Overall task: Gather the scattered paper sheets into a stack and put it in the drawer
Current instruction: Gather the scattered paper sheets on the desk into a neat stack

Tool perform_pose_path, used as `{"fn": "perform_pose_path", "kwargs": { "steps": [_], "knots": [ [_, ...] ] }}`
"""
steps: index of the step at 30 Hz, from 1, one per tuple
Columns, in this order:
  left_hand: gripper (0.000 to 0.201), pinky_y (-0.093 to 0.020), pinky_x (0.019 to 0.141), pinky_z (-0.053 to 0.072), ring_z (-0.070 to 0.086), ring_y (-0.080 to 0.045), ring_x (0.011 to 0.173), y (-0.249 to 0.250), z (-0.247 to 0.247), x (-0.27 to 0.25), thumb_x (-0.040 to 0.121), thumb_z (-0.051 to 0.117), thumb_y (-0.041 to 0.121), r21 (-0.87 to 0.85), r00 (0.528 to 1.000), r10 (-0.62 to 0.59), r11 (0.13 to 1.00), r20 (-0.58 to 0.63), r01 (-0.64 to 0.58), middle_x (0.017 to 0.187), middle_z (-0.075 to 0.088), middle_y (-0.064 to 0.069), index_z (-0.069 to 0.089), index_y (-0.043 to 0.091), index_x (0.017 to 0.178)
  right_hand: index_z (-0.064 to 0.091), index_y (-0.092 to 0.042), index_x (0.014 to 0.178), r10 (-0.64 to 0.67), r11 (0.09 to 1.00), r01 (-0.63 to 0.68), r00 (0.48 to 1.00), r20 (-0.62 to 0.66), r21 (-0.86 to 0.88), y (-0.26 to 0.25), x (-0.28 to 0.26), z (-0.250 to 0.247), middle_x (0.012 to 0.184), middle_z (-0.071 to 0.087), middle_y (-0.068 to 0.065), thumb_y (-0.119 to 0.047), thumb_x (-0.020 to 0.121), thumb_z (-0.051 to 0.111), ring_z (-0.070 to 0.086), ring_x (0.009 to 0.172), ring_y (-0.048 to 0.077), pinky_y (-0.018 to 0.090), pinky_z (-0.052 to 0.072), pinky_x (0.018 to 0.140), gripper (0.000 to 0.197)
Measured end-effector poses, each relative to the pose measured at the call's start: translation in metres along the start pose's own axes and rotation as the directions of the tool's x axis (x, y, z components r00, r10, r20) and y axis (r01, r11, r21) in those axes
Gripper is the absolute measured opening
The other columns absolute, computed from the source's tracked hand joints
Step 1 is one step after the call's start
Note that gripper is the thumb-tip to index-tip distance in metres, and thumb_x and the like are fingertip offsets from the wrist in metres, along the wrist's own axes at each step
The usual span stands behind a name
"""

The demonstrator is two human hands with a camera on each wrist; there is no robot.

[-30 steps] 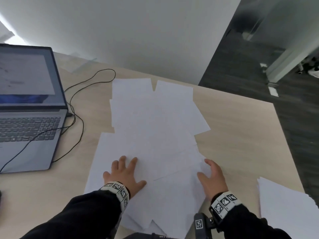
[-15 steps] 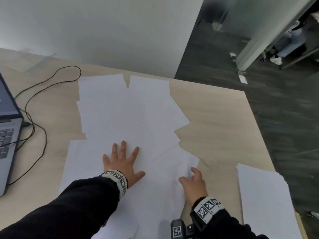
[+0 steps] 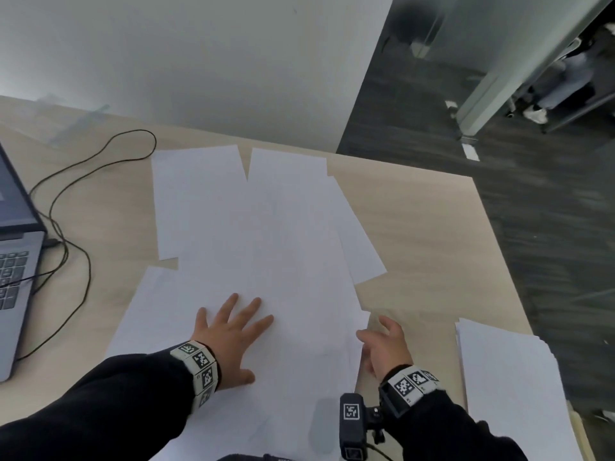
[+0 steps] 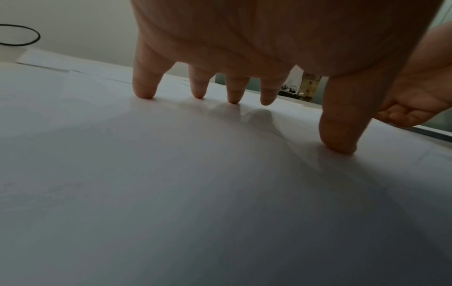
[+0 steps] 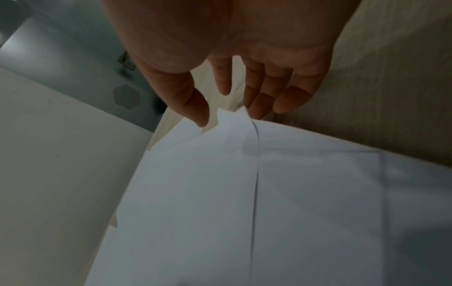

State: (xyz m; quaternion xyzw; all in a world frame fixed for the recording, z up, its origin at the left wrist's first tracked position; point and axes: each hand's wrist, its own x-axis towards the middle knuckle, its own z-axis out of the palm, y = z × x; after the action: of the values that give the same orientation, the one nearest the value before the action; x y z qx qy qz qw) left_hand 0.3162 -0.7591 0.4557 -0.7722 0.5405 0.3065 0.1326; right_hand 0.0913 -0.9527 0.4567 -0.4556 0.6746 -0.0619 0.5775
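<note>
Sheets under two relaxed hands: left flat, right at edge.

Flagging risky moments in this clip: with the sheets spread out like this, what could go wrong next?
The left hand presses only its fingertips on the loose sheets, so they may slide unevenly. The right hand at the sheets' right edge could crumple a corner. The second pile lies near the desk edge and might get knocked off.

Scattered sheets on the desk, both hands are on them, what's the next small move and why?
Probably sweep the right hand leftward, pushing the sheets' right edge toward the left hand, which presses flat on the scattered sheets. The right fingers sit at the loose corners, and the sheets lie fanned, not squared.
</note>
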Motion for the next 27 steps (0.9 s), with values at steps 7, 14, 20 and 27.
{"fn": "perform_pose_path", "kwargs": {
  "steps": [7, 14, 20, 27],
  "knots": [
    [0.118, -0.067, 0.113, 0.004, -0.026, -0.025, 0.147, -0.002, -0.003, 0.003, 0.068, 0.068, 0.066, -0.004, 1.0, -0.001, 1.0, 0.001, 0.001, 0.157, -0.034, 0.012, -0.018, 0.048, 0.147, 0.067, -0.01, 0.101, 0.093, 0.995, -0.094, 0.995, 0.045, 0.021, 0.01, 0.001, 0.0, 0.08, 0.066, 0.014, -0.038, 0.079, 0.065, 0.059, 0.065, 0.029, 0.036, 0.044, 0.058, 0.035],
    [0.12, -0.062, 0.116, 0.003, -0.023, -0.021, 0.148, 0.003, 0.005, -0.002, 0.064, 0.057, 0.082, -0.04, 0.998, -0.056, 0.998, -0.043, 0.055, 0.157, -0.034, 0.005, -0.019, 0.044, 0.149, 0.072, -0.011, 0.093, 0.003, 0.999, 0.005, 0.988, 0.154, -0.054, 0.006, -0.013, 0.001, 0.093, 0.075, 0.016, -0.02, 0.089, 0.066, 0.07, 0.091, 0.039, 0.061, 0.053, 0.085, 0.012],
    [0.112, -0.067, 0.112, 0.003, -0.024, -0.025, 0.148, 0.011, 0.009, -0.002, 0.065, 0.042, 0.089, -0.051, 0.996, -0.08, 0.996, -0.034, 0.078, 0.158, -0.032, 0.011, -0.018, 0.044, 0.149, 0.07, -0.011, 0.1, -0.006, 0.988, 0.04, 0.975, 0.223, -0.149, 0.005, -0.021, 0.004, 0.098, 0.074, 0.012, -0.023, 0.092, 0.062, 0.07, 0.094, 0.034, 0.053, 0.053, 0.091, 0.017],
    [0.098, -0.071, 0.104, 0.014, -0.023, -0.033, 0.147, 0.013, 0.004, -0.003, 0.074, 0.048, 0.073, 0.059, 0.999, 0.038, 0.998, 0.022, -0.039, 0.157, -0.028, 0.022, -0.017, 0.052, 0.145, 0.068, -0.016, 0.109, 0.237, 0.951, -0.281, 0.93, 0.279, 0.127, 0.001, -0.02, -0.008, 0.109, 0.072, 0.013, -0.049, 0.082, 0.068, 0.068, 0.101, 0.034, 0.048, 0.053, 0.089, 0.043]
  ]
}}
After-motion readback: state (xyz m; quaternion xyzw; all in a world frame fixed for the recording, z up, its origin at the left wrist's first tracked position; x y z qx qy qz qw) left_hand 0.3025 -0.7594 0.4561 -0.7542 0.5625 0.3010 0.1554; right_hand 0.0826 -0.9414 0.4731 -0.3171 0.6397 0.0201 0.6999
